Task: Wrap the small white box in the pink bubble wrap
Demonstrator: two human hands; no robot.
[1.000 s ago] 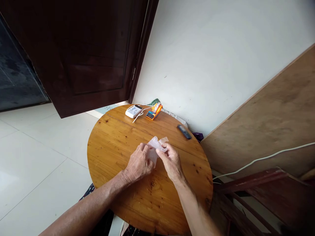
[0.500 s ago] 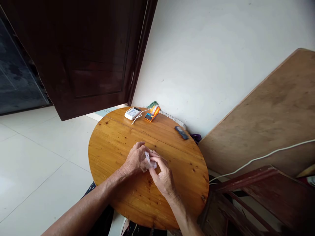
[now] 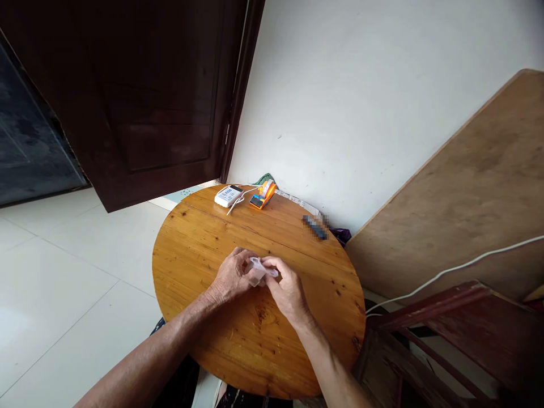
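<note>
Left hand [image 3: 233, 276] curled, fingertips partly hidden, on the plastic's [image 3: 258, 268] left side; right hand [image 3: 289, 288] pinches its right side, thumb and forefinger nearly together. Plastic sits between the hands over the table [image 3: 195, 249], more bunched than a second ago, when a flap stuck out past the fingers. Dispenser [image 3: 269, 194], white box [image 3: 228, 196] unmoved, far edge.

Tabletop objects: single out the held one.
The whitish film, held by left hand and right hand; the white box, orange dispenser and dark object lie untouched.
</note>
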